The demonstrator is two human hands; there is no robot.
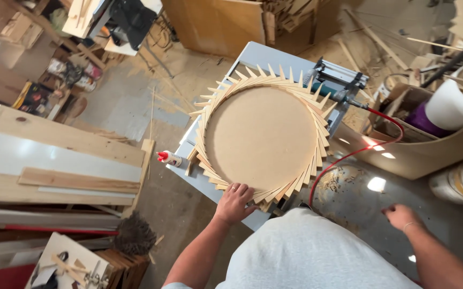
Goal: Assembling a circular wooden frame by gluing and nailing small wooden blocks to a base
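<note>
A round brown disc (261, 136) lies on a small grey table (261, 56), ringed by many thin wooden slats (210, 109) fanned out like a sunburst. My left hand (235, 200) rests flat on the slats at the disc's near edge, fingers spread. My right hand (401, 215) hangs free to the right, over the concrete floor, holding nothing. A small glue bottle with a red cap (169, 158) lies on the table's left edge. A nail gun (332, 80) with a red hose (349, 155) sits at the table's far right corner.
A workbench with boards (54, 160) stands to the left. Right of the table are a curved cardboard bin (429, 150) with a white roll (450, 106). Scrap wood piles (295, 16) fill the back. A brush (134, 235) lies at lower left.
</note>
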